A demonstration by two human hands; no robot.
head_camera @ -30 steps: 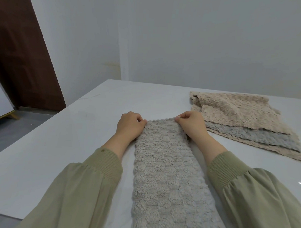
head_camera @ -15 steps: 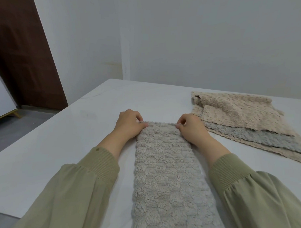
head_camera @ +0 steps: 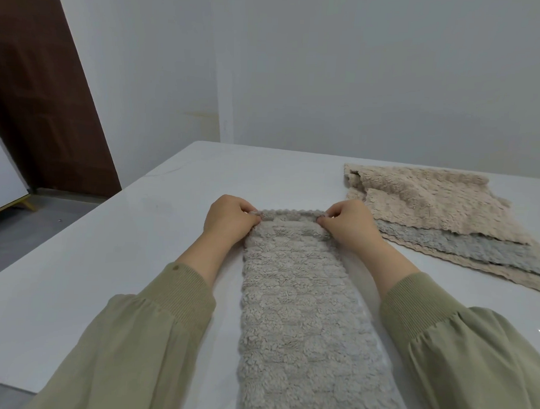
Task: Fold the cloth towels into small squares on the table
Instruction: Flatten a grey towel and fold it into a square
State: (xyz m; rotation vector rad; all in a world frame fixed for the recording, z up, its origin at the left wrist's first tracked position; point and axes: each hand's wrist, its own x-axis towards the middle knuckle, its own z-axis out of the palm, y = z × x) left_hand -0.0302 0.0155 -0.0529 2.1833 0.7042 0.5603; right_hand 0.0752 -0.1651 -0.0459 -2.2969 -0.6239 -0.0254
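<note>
The towel (head_camera: 292, 312) is pinched at its two far corners, one by the curled fingers of the left hand (head_camera: 228, 224), the other by those of the right hand (head_camera: 350, 228). From the grip it is stretched back toward the person as a long, narrow, fluffy grey strip with scalloped edges, flat on the glossy white table (head_camera: 107, 260). Just right of the right hand, a stack (head_camera: 430, 210) of fluffy beige and grey towels is spread.

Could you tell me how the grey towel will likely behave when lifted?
Probably floppy: the grey towel creases softly where the left hand and right hand pinch its far corners. Likely light: a fingertip pinch suffices. Its fluffy pile should resist sliding.
</note>
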